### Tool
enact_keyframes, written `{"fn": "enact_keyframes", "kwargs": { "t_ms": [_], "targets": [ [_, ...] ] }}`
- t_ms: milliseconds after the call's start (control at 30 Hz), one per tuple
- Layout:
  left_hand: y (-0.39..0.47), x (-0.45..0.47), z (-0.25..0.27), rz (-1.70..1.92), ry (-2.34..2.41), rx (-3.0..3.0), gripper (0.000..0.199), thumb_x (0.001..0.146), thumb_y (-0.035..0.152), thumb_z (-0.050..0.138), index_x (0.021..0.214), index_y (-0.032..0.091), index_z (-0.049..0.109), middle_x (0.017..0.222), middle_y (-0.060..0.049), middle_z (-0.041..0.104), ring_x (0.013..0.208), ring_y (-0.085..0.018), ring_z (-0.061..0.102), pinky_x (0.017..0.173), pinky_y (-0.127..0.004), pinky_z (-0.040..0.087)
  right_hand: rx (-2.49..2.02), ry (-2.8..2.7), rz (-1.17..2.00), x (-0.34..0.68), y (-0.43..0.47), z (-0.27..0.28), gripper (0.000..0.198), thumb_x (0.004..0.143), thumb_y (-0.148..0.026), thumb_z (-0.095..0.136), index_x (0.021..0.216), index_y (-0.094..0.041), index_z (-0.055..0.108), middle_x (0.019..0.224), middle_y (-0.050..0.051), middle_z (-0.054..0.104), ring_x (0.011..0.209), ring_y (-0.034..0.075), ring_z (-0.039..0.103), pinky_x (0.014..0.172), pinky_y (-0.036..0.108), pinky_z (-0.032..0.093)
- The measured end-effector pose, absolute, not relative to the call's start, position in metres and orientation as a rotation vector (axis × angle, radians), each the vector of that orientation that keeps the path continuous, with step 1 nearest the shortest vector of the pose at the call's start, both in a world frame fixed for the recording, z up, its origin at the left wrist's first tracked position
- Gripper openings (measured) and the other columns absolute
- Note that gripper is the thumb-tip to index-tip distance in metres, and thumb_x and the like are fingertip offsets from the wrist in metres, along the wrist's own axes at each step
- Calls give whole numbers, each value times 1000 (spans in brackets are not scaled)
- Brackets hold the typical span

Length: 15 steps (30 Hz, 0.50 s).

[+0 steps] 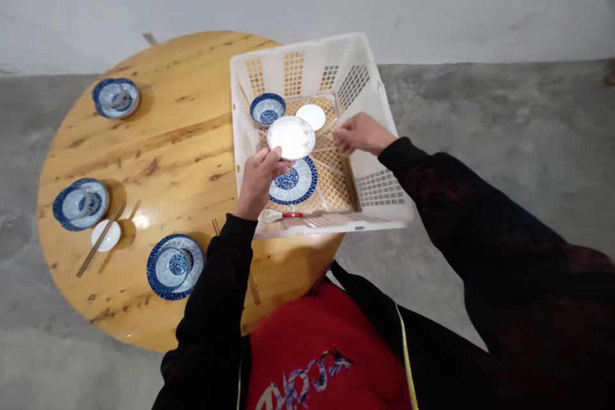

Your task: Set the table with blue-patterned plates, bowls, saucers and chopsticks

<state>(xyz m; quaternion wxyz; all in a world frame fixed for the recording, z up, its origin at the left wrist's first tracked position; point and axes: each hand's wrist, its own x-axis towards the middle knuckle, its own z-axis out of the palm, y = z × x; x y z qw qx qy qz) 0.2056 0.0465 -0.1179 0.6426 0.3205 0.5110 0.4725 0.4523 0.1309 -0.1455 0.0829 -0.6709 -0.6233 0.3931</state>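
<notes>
The white dish [287,135] over the crate [312,70], likely light, rigid and breakable, suits the rim grip of the left hand's [259,178] fingers; whether the right hand's [364,134] curled fingers hold anything is unclear.

The dish [284,134] and left hand [259,180] hide part of the plate [308,174], while the left sleeve [216,288] covers most of some chopsticks [216,226] on the table [187,134]. The right hand [360,133] has blurred fingertips, so whether they pinch anything cannot be told. Whitish specks [306,141] on the dish are too small to identify, and the bottom edge cuts off the shirt [307,333].
</notes>
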Motion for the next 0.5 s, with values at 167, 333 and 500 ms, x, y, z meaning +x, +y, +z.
{"fn": "enact_keyframes", "kwargs": {
  "t_ms": [167,333,500],
  "targets": [
    [18,196,-119,1119,1183,754,32,81,43,78,79,13,65,71,-3,69,73,-15,72,65,-21,54,-2453,-2448,692,442,112,-183,31,89,-22,65,111,-2,73,110,27,72,110,36,70,92,40,56],
    [-8,195,-122,1103,1197,803,32,82,44,73,82,13,67,77,-4,71,74,-16,71,67,-23,54,-2456,-2463,674,421,92,-201,35,91,-16,60,122,-5,70,125,27,67,121,33,64,99,37,51],
    [-25,197,-119,1111,1210,814,29,83,43,69,81,14,65,81,-5,71,77,-17,71,68,-25,55,-2511,-2327,677,417,83,-201,38,92,-19,60,127,-6,68,126,27,66,122,33,62,100,38,49]
  ]
}}
